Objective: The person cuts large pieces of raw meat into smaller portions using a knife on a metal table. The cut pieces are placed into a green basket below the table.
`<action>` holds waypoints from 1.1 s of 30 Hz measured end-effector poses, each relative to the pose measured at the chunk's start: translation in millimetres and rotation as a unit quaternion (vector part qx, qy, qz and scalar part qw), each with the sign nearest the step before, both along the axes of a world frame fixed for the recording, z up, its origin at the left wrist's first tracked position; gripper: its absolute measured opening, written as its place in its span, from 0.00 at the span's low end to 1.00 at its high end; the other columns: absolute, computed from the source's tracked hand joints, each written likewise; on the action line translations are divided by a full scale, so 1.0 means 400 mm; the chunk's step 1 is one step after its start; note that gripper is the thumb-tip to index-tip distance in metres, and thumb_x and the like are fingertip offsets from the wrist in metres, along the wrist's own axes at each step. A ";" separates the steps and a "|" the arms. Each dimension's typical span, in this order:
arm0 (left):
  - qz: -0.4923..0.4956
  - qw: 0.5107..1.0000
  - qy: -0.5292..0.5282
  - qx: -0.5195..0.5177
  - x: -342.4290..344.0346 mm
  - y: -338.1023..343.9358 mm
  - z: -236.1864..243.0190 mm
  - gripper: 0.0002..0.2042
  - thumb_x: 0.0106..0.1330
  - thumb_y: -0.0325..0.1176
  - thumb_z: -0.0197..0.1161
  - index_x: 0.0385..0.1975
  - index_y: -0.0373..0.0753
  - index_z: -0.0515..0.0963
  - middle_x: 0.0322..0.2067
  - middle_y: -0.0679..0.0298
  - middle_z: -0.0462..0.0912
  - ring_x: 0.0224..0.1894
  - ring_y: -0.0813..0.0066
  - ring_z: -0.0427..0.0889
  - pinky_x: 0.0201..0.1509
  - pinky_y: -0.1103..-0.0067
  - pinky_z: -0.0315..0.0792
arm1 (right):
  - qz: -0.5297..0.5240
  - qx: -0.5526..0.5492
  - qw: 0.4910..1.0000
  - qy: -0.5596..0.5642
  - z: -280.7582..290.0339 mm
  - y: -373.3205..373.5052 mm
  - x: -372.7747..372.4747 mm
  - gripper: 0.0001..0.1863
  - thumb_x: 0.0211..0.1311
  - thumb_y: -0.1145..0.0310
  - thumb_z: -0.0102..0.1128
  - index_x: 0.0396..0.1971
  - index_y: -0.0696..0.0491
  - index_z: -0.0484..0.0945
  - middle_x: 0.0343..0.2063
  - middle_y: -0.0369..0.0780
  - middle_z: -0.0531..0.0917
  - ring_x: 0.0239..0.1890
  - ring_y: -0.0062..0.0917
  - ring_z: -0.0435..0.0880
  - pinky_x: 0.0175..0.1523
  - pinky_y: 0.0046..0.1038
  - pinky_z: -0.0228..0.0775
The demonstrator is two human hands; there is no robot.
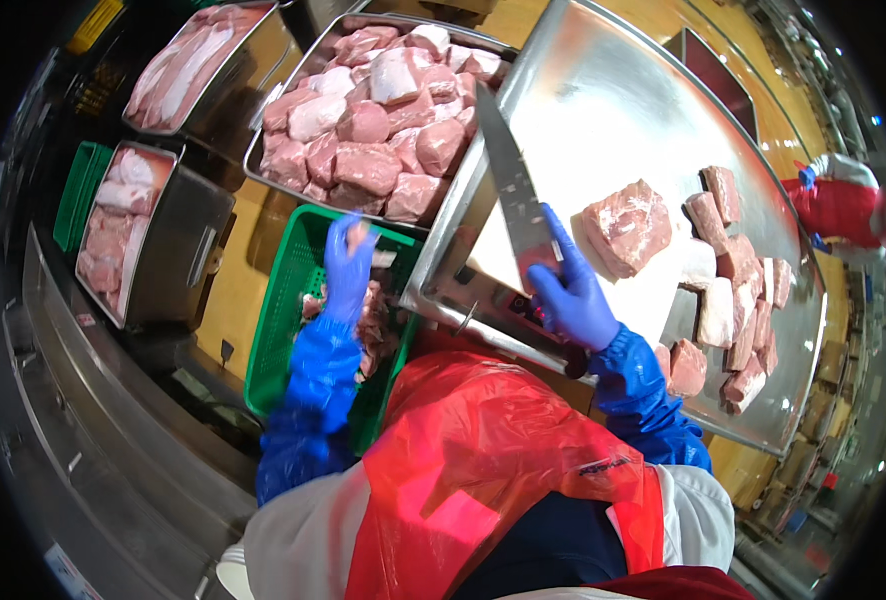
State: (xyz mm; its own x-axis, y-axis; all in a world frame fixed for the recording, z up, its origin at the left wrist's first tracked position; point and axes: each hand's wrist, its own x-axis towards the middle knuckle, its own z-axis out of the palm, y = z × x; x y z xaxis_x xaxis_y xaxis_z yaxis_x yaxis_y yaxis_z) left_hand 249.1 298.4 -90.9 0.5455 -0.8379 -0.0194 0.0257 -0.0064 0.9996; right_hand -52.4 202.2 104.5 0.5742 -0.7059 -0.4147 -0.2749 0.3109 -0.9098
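My right hand (575, 298), in a blue glove, is closed around the handle of a large knife (511, 175). The broad blade points away from me, over the left edge of a white cutting board (615, 318). On the board, right of the knife, rests a big chunk of raw meat (628, 230). My left hand (348, 268), also gloved in blue, is above a green perforated basket (266, 335) that holds meat scraps (371, 335). Its fingers are blurred, and a small pinkish patch shows among them; I cannot make out whether it is meat.
A steel tub heaped with meat chunks (368, 165) stands beyond the basket. Several smaller meat pieces (715, 312) lie on the steel tray (803, 400) at right. Two more meat-filled bins (248, 85) (178, 250) stand at left. Another person in a red apron (843, 205) is far right.
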 end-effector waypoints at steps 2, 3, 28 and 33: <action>-0.011 0.916 -0.303 0.264 0.071 0.183 -0.174 0.33 0.62 0.42 0.67 0.64 0.32 0.66 0.57 0.44 0.73 0.58 0.46 0.73 0.64 0.58 0.69 | -0.060 -0.161 0.984 0.044 -0.006 -0.084 -0.043 0.38 0.69 0.73 0.55 0.77 0.44 0.52 0.27 0.32 0.78 0.21 0.12 0.72 0.24 0.17 0.68; -0.074 0.832 -0.375 0.403 0.089 0.274 -0.245 0.38 0.56 0.48 0.71 0.64 0.34 0.66 0.58 0.39 0.72 0.60 0.39 0.71 0.65 0.55 0.66 | -0.095 -0.200 0.975 0.009 -0.018 -0.171 -0.096 0.38 0.69 0.72 0.55 0.77 0.46 0.53 0.25 0.33 0.78 0.19 0.13 0.73 0.24 0.18 0.70; 0.016 0.977 -0.121 -0.175 -0.095 -0.284 0.390 0.25 0.77 0.45 0.40 0.61 0.34 0.74 0.62 0.56 0.76 0.66 0.64 0.72 0.72 0.66 0.59 | -0.436 -0.202 0.868 -0.125 0.026 -0.222 -0.762 0.09 0.72 0.62 0.58 0.38 0.53 0.75 0.26 0.36 0.78 0.21 0.19 0.72 0.33 0.24 0.69; -0.166 0.955 -0.170 -0.177 -0.259 -0.365 0.300 0.22 0.76 0.41 0.49 0.63 0.34 0.73 0.60 0.57 0.77 0.65 0.67 0.73 0.72 0.72 0.61 | -0.399 -0.155 0.895 -0.125 -0.063 -0.135 -0.700 0.13 0.69 0.58 0.61 0.35 0.53 0.77 0.26 0.35 0.79 0.25 0.19 0.76 0.36 0.24 0.73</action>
State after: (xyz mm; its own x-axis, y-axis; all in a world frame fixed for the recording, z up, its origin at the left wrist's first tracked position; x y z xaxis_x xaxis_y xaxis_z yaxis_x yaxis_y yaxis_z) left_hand 145.7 152.2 29.2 0.1732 -0.8869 0.4283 -0.2456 0.3823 0.8908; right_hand -332.2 148.4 79.2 -0.1158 -0.9917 -0.0557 0.1466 0.0384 -0.9884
